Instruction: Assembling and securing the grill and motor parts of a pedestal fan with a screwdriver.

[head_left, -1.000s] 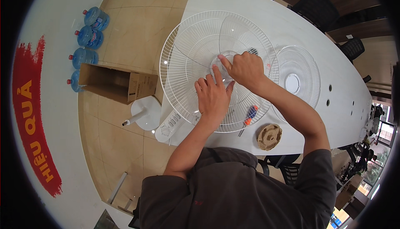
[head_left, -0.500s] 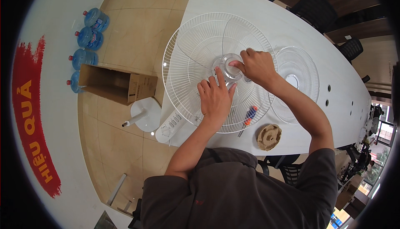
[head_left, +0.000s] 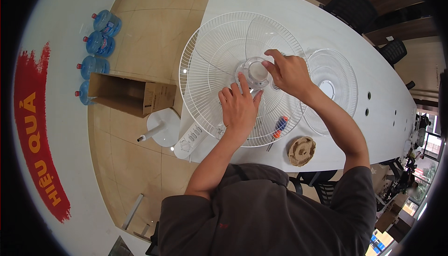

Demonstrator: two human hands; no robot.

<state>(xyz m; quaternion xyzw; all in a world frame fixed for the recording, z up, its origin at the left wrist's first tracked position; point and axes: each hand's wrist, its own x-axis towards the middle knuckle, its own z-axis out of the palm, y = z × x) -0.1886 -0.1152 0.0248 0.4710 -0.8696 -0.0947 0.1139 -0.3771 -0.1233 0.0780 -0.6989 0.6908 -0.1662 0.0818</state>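
A white wire fan grille (head_left: 205, 32) lies on the table with a clear fan blade (head_left: 266, 37) set inside it. At its middle is a round see-through hub (head_left: 257, 71). My left hand (head_left: 239, 109) rests with stretched, spread fingers on the hub's near edge. Just right of the hub, my right hand (head_left: 291, 73) hovers with thumb and forefinger apart, holding nothing I can see. The fan's white body with a row of buttons (head_left: 192, 139) sticks out at the grille's lower left. A blue and orange screwdriver (head_left: 280, 126) shows by the grille's near right rim.
A second round white grille (head_left: 347, 76) lies on the white table (head_left: 373, 79) at right. Near the front edge sits a brown moulded pulp piece (head_left: 301, 151). On the floor at left are an open cardboard box (head_left: 161, 98), a white stand base (head_left: 170, 128) and blue water bottles (head_left: 100, 44).
My right hand has opened its fingers and drawn slightly off the hub's top. My left hand stays on the hub's near side.
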